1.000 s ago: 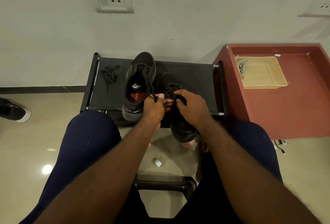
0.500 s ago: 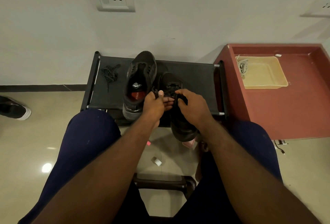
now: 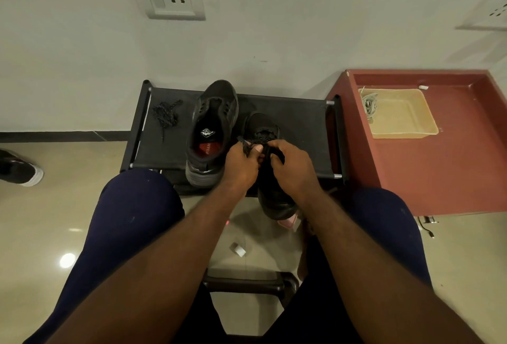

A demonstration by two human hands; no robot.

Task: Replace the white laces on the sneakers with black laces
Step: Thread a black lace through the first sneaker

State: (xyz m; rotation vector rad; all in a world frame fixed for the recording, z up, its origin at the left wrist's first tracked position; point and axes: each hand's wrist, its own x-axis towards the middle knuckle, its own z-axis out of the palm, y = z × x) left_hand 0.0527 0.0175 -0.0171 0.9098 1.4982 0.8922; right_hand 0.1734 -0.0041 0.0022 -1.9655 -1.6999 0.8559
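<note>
1. Left hand: thumb and fingers pinch a free end of the black lace, just above the throat of the near sneaker.
2. Right hand: fingers are curled in on the same lace at the eyelets. The exact hold is hidden by the knuckles, but it looks like a pinch.
3. The near sneaker sits toe-in on the black table, with its heel hanging past the front edge. Risk: a hard tug toward the body could drag the shoe off onto the floor, since only the hands steady it.
4. Black lace on black upper in dim light. Risk: a missed or doubled eyelet goes unnoticed until the ends come out uneven.
5. Risk: the pinched end slips and pulls back through the hole. The tip looks frayed or soft, though it is too small to be sure, and that would make threading harder.
6. The second sneaker lies just beside the first, touching the left hand's side, with bare eyelets. An elbow swing could knock it over.
7. The spare black lace lies bunched near the table's left rail. It may tangle when lifted, or get brushed off.
8. The white laces rest at the rim of the tray, partly hanging out, well apart from the work. They are no hazard, only loose.
</note>
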